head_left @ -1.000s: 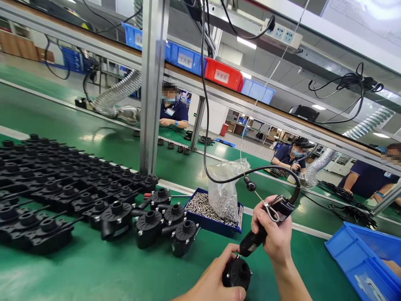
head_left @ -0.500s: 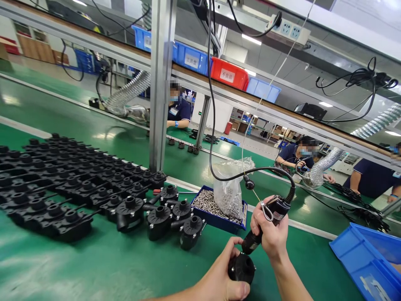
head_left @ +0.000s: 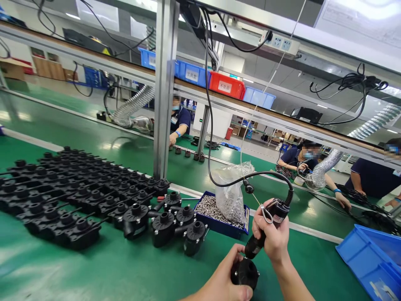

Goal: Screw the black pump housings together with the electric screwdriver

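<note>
My left hand is wrapped round a round black pump housing with a short spout on top, near the bottom of the head view. In my right hand is a black electric screwdriver, tilted, its tip down at the housing's rim. Whether the tip sits on a screw is too small to tell. A cable runs from the tool's upper end, and a wire loop hangs it from above. Beyond my hands, a blue tray holds loose screws and a clear plastic bag of screws.
Several black housings with screws stand left of the tray, beside rows of black housings. A blue bin is at right. A metal post rises behind. Co-workers sit across the green bench.
The view has shifted slightly, so the bench things appear a little lower and to the right. Both hands keep hold of the housing and the screwdriver. A co-worker's arm at right has reached out.
</note>
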Demonstrator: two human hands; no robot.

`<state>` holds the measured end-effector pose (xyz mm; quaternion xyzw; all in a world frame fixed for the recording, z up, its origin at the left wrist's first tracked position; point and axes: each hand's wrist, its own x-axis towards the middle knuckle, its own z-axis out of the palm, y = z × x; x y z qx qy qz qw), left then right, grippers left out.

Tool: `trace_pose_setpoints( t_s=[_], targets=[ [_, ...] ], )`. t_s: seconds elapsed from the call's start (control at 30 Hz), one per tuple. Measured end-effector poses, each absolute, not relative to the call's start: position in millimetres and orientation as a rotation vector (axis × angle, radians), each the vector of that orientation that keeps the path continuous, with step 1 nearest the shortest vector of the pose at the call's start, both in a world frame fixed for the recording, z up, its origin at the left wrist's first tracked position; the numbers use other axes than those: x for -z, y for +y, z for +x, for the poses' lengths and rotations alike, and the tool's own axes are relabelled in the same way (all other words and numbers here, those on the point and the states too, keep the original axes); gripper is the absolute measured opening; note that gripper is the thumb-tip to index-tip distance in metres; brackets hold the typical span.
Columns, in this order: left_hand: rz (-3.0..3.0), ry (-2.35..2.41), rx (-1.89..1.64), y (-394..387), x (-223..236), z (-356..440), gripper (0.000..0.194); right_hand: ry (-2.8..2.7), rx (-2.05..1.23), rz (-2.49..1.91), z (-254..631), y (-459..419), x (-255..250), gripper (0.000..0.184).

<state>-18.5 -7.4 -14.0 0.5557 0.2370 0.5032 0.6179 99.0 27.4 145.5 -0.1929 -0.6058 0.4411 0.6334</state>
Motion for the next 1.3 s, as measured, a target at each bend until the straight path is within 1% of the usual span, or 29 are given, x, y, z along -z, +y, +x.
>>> trace_pose_setpoints(
  t_s=[0.13,0.23,0.37,0.5,0.6,0.67,0.8,0.93,1.17,1.3],
  targets=[
    [1.282,0.567,-1.142,-5,11,-21,0.072,-1.403,-1.018,-0.434,99,28,-142,0.038],
    [1.245,0.554,-1.129,-5,12,-20,0.072,-1.377,-1.007,-0.431,101,30,-138,0.035],
    [1.215,0.570,-1.094,-5,9,-21,0.072,-1.402,-1.005,-0.430,104,33,-137,0.035],
    [1.266,0.602,-1.062,-1,1,-28,0.076,-1.399,-0.979,-0.422,107,32,-144,0.033],
    [1.358,0.664,-1.074,8,-6,-38,0.070,-1.291,-0.904,-0.367,112,22,-153,0.029],
    [1.392,0.677,-1.056,14,-9,-46,0.069,-1.250,-0.883,-0.305,115,13,-158,0.026],
    [1.399,0.669,-1.056,21,-7,-55,0.078,-1.310,-1.027,-0.263,117,2,-161,0.022],
    [1.397,0.640,-1.068,21,-2,-52,0.091,-1.344,-1.091,-0.304,108,1,-159,0.027],
    [1.411,0.644,-1.070,19,-9,-50,0.090,-1.335,-1.131,-0.323,103,5,-158,0.034],
    [1.417,0.642,-1.073,20,-9,-50,0.090,-1.365,-1.130,-0.320,104,7,-156,0.033]
  ],
)
